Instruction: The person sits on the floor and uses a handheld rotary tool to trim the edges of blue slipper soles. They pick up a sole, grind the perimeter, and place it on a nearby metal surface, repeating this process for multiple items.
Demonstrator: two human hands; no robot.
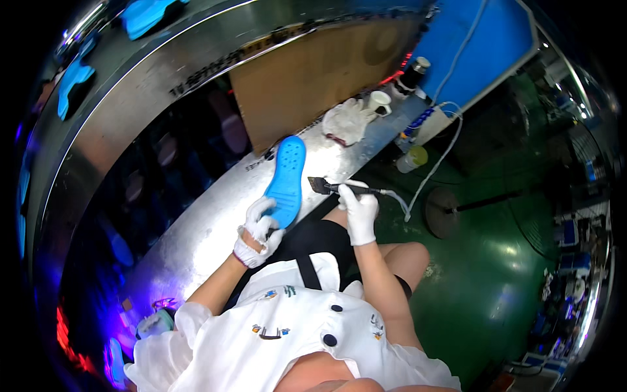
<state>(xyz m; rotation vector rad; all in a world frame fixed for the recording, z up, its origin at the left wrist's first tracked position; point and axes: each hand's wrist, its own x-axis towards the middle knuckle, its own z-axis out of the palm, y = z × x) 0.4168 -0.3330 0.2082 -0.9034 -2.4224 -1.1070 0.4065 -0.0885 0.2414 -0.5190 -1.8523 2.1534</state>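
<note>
Blue and dotted with small holes, a shoe sole (287, 179) stands tilted over the near edge of a shiny metal bench (196, 228), its heel end clamped in the gloved left hand (259, 228), the toe end pointing away toward the back of the bench. White cotton gloves cover both hands. The right hand (358, 212) is closed around the dark handle of a flat brush (339, 188), thumb and fingers wrapped tight; the brush bristles point toward the sole and sit just beside its right edge, whether touching it or not cannot be told. A pale hose (418, 183) runs from the back of the brush handle, loops below the hand and climbs toward a blue panel (483, 46) at the far right end of the bench.

Farther along the bench, near that end, lie a crumpled white glove (346, 121), a small white cup (379, 101) and a dark capped bottle (413, 73). A yellowish bottle (411, 159) sits off the bench edge lower down. Brown board (307, 72) leans behind the bench. Green floor (496, 274) shows to the right, with a round stand base (441, 212) on it
</note>
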